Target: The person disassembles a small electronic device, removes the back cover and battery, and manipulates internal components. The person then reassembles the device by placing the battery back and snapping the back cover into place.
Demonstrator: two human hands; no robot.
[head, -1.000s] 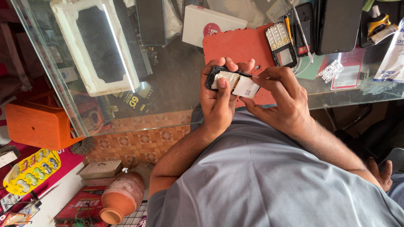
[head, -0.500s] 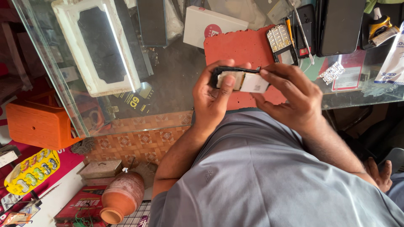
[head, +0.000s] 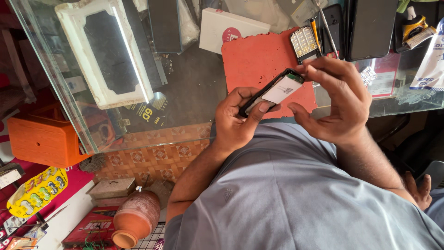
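A small black phone body (head: 270, 90) with its back off shows a white battery with a green strip inside. My left hand (head: 238, 122) grips its lower end, thumb lying on the battery. My right hand (head: 335, 104) curls around the upper end, fingertips on the top edge. The phone is tilted, held above the near edge of a red mat (head: 256, 58) on the glass counter (head: 194, 92).
On the mat's far corner lies a keypad part (head: 305, 44), with thin tools and dark phones beside it. A white box (head: 226, 28) and a white-framed screen panel (head: 108, 55) lie on the glass. An orange stool (head: 41, 139) and a clay pot (head: 134, 217) stand below.
The phone has tilted, its upper end lifted to the right. My right hand has slid from covering the battery to the phone's top edge; my left thumb now rests on the battery.
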